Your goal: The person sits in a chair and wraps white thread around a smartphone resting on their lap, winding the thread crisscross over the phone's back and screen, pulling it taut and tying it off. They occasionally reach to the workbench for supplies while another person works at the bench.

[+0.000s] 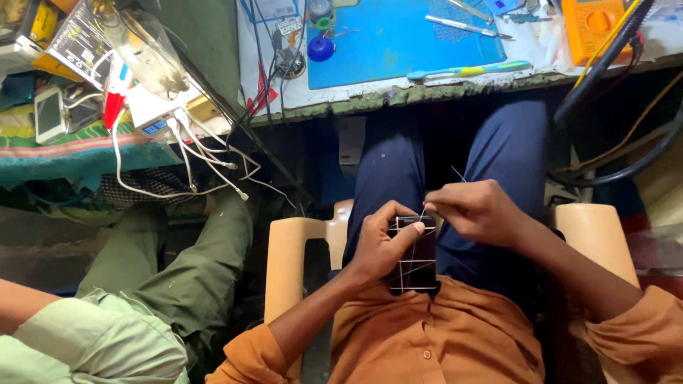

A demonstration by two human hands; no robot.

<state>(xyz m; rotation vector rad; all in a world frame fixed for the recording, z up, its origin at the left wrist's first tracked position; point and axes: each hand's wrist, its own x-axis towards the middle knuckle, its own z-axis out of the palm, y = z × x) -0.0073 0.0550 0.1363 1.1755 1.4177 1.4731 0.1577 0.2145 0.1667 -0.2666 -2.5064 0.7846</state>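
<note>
Head view, looking down at a seated person's lap. The left hand point(380, 242) grips a dark smartphone point(414, 263) from its left side, fingers curled behind it and the thumb pressed flat on the upper part of the screen; the phone lies lengthwise over the lap, above the hem of an orange shirt point(434, 334) and between thighs in dark blue trousers point(498, 156). The right hand point(480, 210) sits just beside the phone's top right corner, its fingertips pressed together in a pinch on a thin pale wire point(420, 217), whose free end sticks up past the knuckles. Further turns of the same wire cross the phone's screen in straight lines, some along it and some across. The person sits on a beige plastic chair point(288, 263), its arms showing on either side. Beyond the knees runs the near edge of the tabletop point(427, 92), which carries a blue work mat point(398, 43); a toothbrush point(469, 70) with a blue and yellow handle lies along the mat's near edge, tweezers point(466, 27) rest near its far right corner, and an orange multimeter point(594, 25) stands toward the tabletop's right end. At the left, another person in green trousers point(185, 277) sits beside a clutter of white charging cables point(199, 160).
</note>
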